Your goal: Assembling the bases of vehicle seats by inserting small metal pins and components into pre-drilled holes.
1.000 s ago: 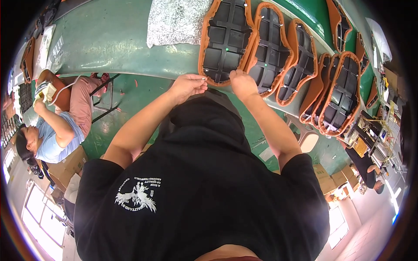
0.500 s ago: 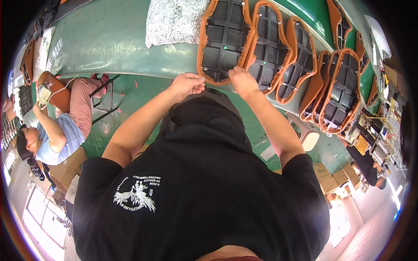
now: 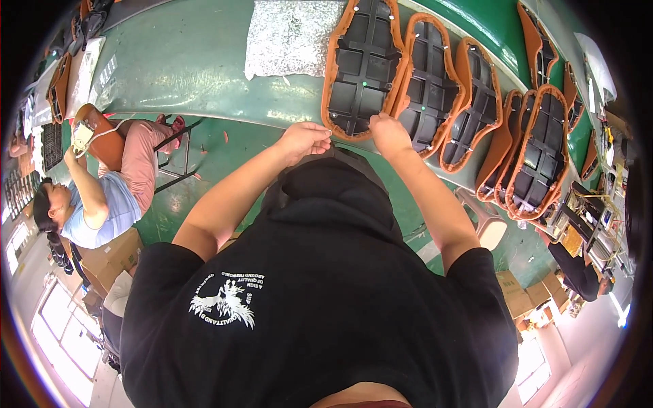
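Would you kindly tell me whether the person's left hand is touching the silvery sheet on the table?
Apart. The head view shows it: green tabletop is visible between the left hand and the silvery sheet.

— On the green table (image 3: pixel 177 75)?
— Silvery speckled sheet (image 3: pixel 292 37), lying flat.
— Left?
— Seated co-worker (image 3: pixel 102 204), light blue top, pink trousers, gripping a pale corded device (image 3: pixel 83 137). Cardboard box (image 3: pixel 112 262) near; bright window (image 3: pixel 64 330) beyond.
— Right?
— Pale stool (image 3: pixel 491 233), green floor (image 3: pixel 520 246); cardboard cartons (image 3: pixel 513 297); farther out, a person in black (image 3: pixel 575 273).
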A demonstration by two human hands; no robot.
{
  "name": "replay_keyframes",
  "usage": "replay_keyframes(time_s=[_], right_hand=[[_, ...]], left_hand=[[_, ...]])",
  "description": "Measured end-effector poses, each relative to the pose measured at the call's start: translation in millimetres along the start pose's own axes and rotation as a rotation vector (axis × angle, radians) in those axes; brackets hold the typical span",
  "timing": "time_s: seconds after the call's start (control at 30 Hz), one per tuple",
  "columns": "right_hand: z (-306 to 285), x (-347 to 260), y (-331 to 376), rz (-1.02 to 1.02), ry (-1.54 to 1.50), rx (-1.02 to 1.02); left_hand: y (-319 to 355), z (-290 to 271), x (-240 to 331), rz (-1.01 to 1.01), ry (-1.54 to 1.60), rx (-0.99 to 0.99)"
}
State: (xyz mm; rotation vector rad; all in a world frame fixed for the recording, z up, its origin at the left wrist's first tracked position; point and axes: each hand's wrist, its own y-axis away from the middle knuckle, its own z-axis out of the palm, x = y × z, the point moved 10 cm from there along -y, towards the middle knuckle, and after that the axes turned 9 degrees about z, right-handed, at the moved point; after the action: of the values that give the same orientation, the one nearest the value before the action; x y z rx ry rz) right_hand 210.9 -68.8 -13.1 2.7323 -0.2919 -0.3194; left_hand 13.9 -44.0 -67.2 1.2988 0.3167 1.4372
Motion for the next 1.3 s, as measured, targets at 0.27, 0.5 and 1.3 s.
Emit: replay_keyframes(time_s=[0.27, 0.5, 1.3], right_hand=[[5.3, -4.9, -13.2, -0.014, 0.127, 0.021], [-3.1, -10.9, 4.9, -0.113, 0.044, 0.088], [1.9, -4.0, -0.9, -0.004, -0.003, 0.065]], left_hand=[[0.6, -0.6, 4.1, 0.019, 0.042, 0.004], [-3.9, -2.9, -1.6, 0.046, 0.059, 0.007], [-1.7, -7.1, 16.4, 0.025, 0.052, 0.006]])
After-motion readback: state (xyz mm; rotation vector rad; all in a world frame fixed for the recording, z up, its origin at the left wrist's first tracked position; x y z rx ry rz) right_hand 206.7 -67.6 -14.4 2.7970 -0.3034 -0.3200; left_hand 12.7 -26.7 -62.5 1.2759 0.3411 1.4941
